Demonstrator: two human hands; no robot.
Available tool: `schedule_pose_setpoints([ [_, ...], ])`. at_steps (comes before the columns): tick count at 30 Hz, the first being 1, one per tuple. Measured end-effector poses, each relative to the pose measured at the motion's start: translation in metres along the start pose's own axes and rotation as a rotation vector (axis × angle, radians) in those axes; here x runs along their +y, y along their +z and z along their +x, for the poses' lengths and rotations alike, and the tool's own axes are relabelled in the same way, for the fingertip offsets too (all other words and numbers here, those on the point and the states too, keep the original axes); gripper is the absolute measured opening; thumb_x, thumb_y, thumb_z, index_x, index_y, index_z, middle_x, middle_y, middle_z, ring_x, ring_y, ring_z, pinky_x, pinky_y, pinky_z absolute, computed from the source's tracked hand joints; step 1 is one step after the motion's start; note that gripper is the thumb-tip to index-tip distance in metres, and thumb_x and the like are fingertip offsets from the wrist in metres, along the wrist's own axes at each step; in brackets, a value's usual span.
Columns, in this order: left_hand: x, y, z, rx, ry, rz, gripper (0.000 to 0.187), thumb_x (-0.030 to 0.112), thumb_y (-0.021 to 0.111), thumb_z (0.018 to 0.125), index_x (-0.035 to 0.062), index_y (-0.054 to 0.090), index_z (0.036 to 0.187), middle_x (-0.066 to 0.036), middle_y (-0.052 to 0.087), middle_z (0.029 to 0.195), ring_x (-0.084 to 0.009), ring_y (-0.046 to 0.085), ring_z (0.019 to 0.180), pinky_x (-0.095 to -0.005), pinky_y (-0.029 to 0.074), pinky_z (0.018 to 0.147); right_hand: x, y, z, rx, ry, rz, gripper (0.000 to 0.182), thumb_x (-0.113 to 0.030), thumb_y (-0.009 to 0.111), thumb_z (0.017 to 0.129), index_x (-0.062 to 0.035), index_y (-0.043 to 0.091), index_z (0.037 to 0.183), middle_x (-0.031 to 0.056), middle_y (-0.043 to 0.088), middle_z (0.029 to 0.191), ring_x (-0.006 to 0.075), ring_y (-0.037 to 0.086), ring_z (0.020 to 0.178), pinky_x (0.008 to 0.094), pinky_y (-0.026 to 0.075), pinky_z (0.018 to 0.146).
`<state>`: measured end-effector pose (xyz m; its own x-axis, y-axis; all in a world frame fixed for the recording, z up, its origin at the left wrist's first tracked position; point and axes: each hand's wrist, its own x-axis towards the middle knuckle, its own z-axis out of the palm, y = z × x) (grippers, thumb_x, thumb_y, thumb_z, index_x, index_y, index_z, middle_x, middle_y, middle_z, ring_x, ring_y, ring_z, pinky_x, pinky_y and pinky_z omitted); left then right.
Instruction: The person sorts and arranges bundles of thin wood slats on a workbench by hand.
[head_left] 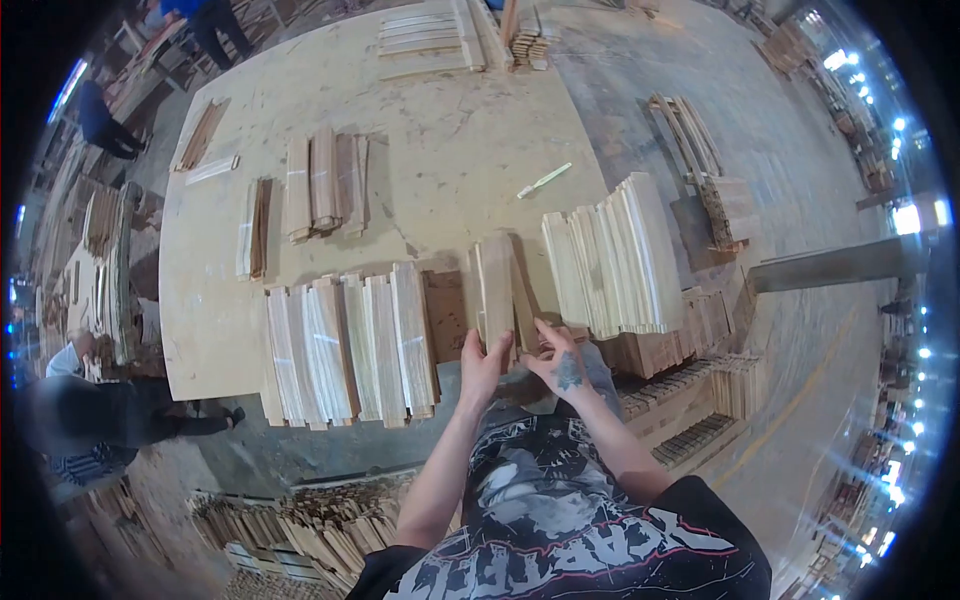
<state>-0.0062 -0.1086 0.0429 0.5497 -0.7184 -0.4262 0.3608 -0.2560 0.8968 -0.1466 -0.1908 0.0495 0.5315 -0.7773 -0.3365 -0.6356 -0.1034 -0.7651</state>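
Observation:
At the near edge of the table, my left hand (484, 366) is closed around the lower end of a few pale wooden slats (492, 285). My right hand (556, 362), close beside it, has its fingers on the near end of a darker narrow wooden slat (524, 300) that leans at a slight angle to the others. A wide row of wooden slats (350, 345) lies to the left of my hands. Another row of pale slats (610, 260) stands to the right. My fingers partly hide the slat ends.
Smaller slat bundles (325, 185) and a light marker-like stick (545, 181) lie on the plywood table (450, 150). A metal beam (830, 268) juts in at right. Stacked wood (350, 510) is below left. A person (90, 415) in dark clothing is at the left.

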Motion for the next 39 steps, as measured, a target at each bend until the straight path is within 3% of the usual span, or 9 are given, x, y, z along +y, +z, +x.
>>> schedule_pose_setpoints([
  [2,-0.011,-0.003,0.006,-0.015,0.027,0.019,0.033,0.025,0.068,0.092,0.0002,0.056,0.109,-0.005,0.067,0.085,-0.0105,0.061,0.066,-0.0266,0.048,0.053,0.020,0.004,0.000,-0.098,0.001,0.271,0.081,-0.027,0.084,0.072,0.0003,0.048,0.139,0.0206,0.057,0.126,0.0283,0.055,0.119,0.0367,0.044,0.100],
  [7,-0.015,-0.006,0.013,-0.027,-0.034,0.434,0.053,0.042,0.066,0.089,-0.0048,0.054,0.111,-0.022,0.069,0.089,-0.0310,0.071,0.075,-0.0405,0.054,0.062,0.003,0.002,-0.002,-0.159,0.201,0.522,0.059,-0.013,0.068,0.091,-0.0036,0.043,0.144,0.0112,0.057,0.127,0.0138,0.061,0.103,0.0266,0.053,0.081],
  [13,-0.014,-0.002,0.016,0.037,-0.042,0.458,0.047,0.032,0.070,0.088,-0.0053,0.053,0.111,-0.016,0.068,0.090,-0.0207,0.066,0.069,-0.0350,0.054,0.061,0.009,0.009,0.004,-0.241,0.081,0.494,0.050,-0.014,0.062,0.096,-0.0050,0.045,0.142,0.0083,0.058,0.126,0.0132,0.062,0.098,0.0254,0.053,0.076],
  [19,0.015,-0.002,-0.012,-0.084,-0.157,0.040,0.051,0.035,0.070,0.085,-0.0048,0.055,0.113,-0.023,0.069,0.091,-0.0286,0.070,0.075,-0.0367,0.055,0.065,-0.014,0.012,0.008,-0.059,0.302,0.857,0.048,-0.034,0.056,0.099,-0.0030,0.051,0.136,0.0099,0.064,0.117,0.0200,0.061,0.110,0.0337,0.052,0.091],
  [22,0.030,-0.012,-0.033,-0.164,-0.055,0.098,0.052,0.035,0.071,0.084,-0.0038,0.056,0.114,-0.020,0.069,0.091,-0.0289,0.070,0.081,-0.0369,0.055,0.069,-0.042,0.007,0.013,-0.397,0.234,1.209,0.050,-0.037,0.054,0.099,-0.0002,0.052,0.133,0.0118,0.066,0.118,0.0217,0.060,0.115,0.0374,0.047,0.100],
  [23,0.017,-0.020,-0.031,-0.117,-0.014,0.287,0.052,0.028,0.076,0.083,-0.0026,0.056,0.120,-0.012,0.066,0.093,-0.0196,0.066,0.077,-0.0344,0.054,0.069,-0.048,0.009,0.011,-0.410,0.245,1.229,0.049,-0.034,0.056,0.098,0.0005,0.052,0.133,0.0136,0.064,0.123,0.0218,0.059,0.116,0.0371,0.045,0.102],
  [27,0.063,-0.036,-0.059,0.267,0.356,0.847,0.069,0.031,0.079,0.076,0.0014,0.050,0.131,-0.017,0.060,0.101,-0.0319,0.063,0.088,-0.0403,0.052,0.074,-0.058,0.028,0.005,-0.294,0.201,1.077,0.047,-0.032,0.063,0.096,0.0001,0.053,0.129,0.0081,0.063,0.121,0.0173,0.059,0.111,0.0341,0.046,0.098],
  [34,0.086,-0.057,-0.065,0.324,0.485,0.844,0.072,0.023,0.076,0.078,0.0038,0.043,0.139,-0.017,0.056,0.103,-0.0348,0.061,0.089,-0.0411,0.051,0.073,-0.087,0.048,0.004,-0.339,0.157,0.955,0.043,-0.032,0.059,0.099,-0.0028,0.051,0.130,0.0043,0.058,0.130,0.0128,0.050,0.120,0.0307,0.039,0.104],
  [39,0.089,-0.092,-0.075,0.563,0.451,0.821,0.066,0.013,0.073,0.079,0.0029,0.045,0.138,-0.017,0.056,0.102,-0.0359,0.060,0.090,-0.0423,0.050,0.075,-0.097,0.044,0.009,-0.522,0.082,0.969,0.045,-0.036,0.051,0.102,-0.0004,0.050,0.129,0.0145,0.066,0.116,0.0236,0.065,0.103,0.0378,0.051,0.094],
])
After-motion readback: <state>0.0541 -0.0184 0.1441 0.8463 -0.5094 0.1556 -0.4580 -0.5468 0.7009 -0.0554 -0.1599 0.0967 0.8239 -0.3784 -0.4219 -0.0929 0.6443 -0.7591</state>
